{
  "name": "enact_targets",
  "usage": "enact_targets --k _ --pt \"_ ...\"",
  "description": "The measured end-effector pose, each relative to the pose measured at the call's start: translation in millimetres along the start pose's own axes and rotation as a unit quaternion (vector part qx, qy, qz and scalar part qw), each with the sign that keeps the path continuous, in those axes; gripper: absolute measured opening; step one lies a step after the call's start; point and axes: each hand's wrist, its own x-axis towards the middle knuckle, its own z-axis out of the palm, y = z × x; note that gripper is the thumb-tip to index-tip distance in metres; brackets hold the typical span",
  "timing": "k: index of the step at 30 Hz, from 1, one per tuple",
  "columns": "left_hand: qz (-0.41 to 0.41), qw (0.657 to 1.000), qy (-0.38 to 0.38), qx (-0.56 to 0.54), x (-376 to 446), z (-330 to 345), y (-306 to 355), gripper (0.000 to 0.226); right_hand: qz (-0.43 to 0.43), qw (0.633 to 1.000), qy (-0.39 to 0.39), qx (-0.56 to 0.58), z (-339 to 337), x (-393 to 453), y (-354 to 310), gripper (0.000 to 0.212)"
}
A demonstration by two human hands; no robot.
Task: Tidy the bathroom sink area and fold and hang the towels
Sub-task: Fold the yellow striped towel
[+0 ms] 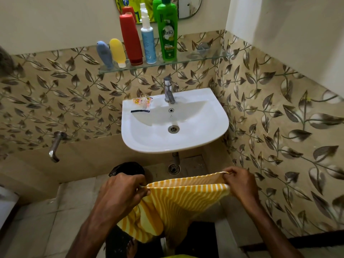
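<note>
The left hand (122, 190) pinches one upper corner of a yellow-and-white striped towel (178, 200), its fingers curled round the edge. The right hand (240, 183), at three o'clock from the left, pinches the other upper corner in the same way. Between them the top edge is stretched nearly straight, and the rest of the cloth hangs down toward six o'clock, sagging in folds in front of the person's legs.

At twelve o'clock from the towel a white sink (204, 127) is fixed to the leaf-patterned tiled wall. A chrome tap (169, 90) stands at the back of its rim, and a small crumpled wrapper (143, 103) with a dark strip lies on the rim at nine o'clock from the tap. A floor drain (174, 168) sits below the basin, and a black bag (128, 169) lies on the floor just beyond the left hand.

Above the tap, a glass shelf (201, 57) carries five containers in a row: a blue-grey tube (104, 54), a yellow tube (117, 52), a red bottle (131, 39), a white spray bottle (148, 40) and a green bottle (167, 30). A mirror (188, 6) hangs at twelve o'clock above the shelf. At nine o'clock from the sink a metal spout (55, 146) juts from the wall.
</note>
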Motion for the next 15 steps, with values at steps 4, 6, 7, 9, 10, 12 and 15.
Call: enact_targets --k 4,6,7,9,10,12,15 --pt "-0.014 1.000 -0.002 -0.011 1.7 0.7 -4.4 0.027 0.078 0.981 -0.026 0.175 -9.4 6.0 -1.2 0.017" --pt "-0.013 1.000 -0.007 -0.019 3.2 1.9 -3.7 0.026 0.077 0.980 -0.011 0.185 -10.6 6.8 -2.5 0.018" --pt "-0.010 1.000 -0.011 -0.020 4.0 2.7 -2.7 0.026 0.070 0.981 -0.001 0.181 -10.3 7.4 -2.7 0.018" --pt "-0.007 1.000 -0.021 -0.017 5.5 4.9 -0.2 0.026 0.048 0.987 0.013 0.156 -8.1 7.9 -3.0 0.016" --pt "-0.006 1.000 -0.023 -0.016 5.9 6.1 1.4 0.027 0.029 0.992 0.020 0.122 -6.6 7.3 -4.4 0.013" --pt "-0.003 1.000 -0.019 -0.011 6.7 9.1 3.2 0.026 -0.041 0.999 0.025 0.007 -2.5 6.2 -5.3 0.009" --pt "-0.005 1.000 -0.013 -0.008 8.2 11.0 1.1 0.025 -0.132 0.982 -0.018 -0.131 4.2 6.4 -3.1 0.011"
